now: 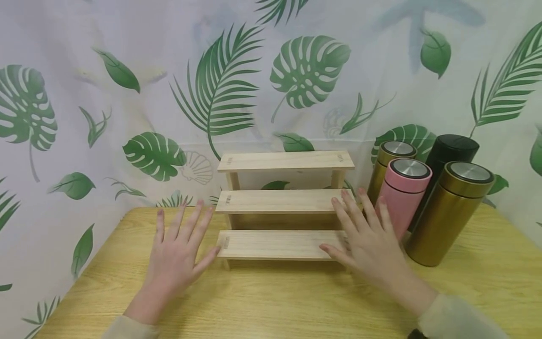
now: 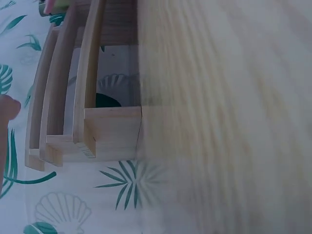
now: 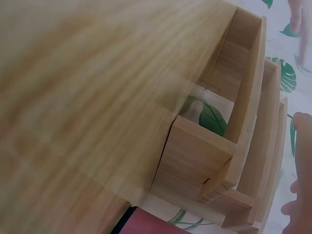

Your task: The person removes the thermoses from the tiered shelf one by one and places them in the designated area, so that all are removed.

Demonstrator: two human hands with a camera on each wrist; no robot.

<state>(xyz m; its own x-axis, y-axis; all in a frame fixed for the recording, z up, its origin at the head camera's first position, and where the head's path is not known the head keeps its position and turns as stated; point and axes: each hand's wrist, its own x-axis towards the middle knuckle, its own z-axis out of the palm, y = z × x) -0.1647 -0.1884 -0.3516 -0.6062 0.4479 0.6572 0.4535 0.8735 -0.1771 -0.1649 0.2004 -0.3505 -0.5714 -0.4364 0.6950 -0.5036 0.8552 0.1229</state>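
Note:
A three-step wooden display shelf [image 1: 279,245] stands on the table in the head view, its bare treads rising toward the wall. My left hand [image 1: 175,254] is spread palm down at the shelf's left side, thumb tip close by the lowest tread. Fingers apart, my right hand [image 1: 372,245] overlaps the right ends of the two lower treads in this view. Neither hand holds anything. Both wrist views show the shelf from its sides, with the shelf's side panel [image 2: 114,131] on the left and the shelf's end board [image 3: 200,141] on the right.
Right of the shelf stand a pink flask [image 1: 404,197], a front gold flask [image 1: 449,216], a rear gold flask [image 1: 378,174] and a black flask [image 1: 450,148]. Behind the wood-grain table [image 1: 271,301] hangs a leaf-patterned cloth [image 1: 237,56].

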